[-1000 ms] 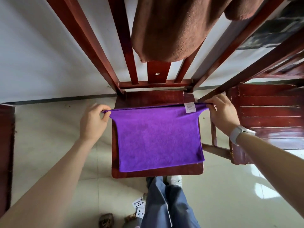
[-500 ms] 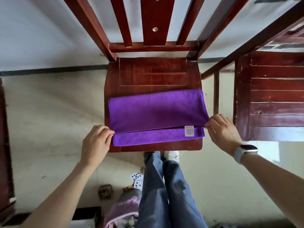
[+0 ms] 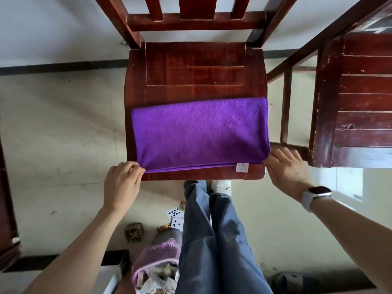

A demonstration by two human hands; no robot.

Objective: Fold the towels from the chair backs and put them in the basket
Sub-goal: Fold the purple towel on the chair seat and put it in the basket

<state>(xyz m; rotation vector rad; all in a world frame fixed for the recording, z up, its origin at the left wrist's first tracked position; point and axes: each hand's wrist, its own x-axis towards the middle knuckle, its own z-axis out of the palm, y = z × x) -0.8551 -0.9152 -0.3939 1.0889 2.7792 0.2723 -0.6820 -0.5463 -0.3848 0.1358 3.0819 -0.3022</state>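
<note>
A: Towel [image 3: 199, 132] lies folded on the chair seat [image 3: 195, 66], a purple band across the front half. Its near edge runs just inside the seat's front rim, with the white tag [image 3: 242, 167] at the right corner.

B: And the hands?

A: Left hand [image 3: 122, 183] pinches the near left corner with curled fingers. Right hand [image 3: 285, 166] is at the near right corner; thumb and forefinger seem to nip the cloth while the other fingers spread loosely.

B: How far along, then?

A: I'd judge one fold or more done on this towel. It's a long strip, so likely another fold across is left, then the trip to the basket. No basket shows here, and I can't tell how many towels remain.

B: Room to move?

A: The bare back half of the seat is free. A second chair [image 3: 358, 98] stands close on the right, near the right hand. Legs [image 3: 214, 230] stand just before the seat; playing cards [image 3: 176, 215] lie on the floor.
</note>
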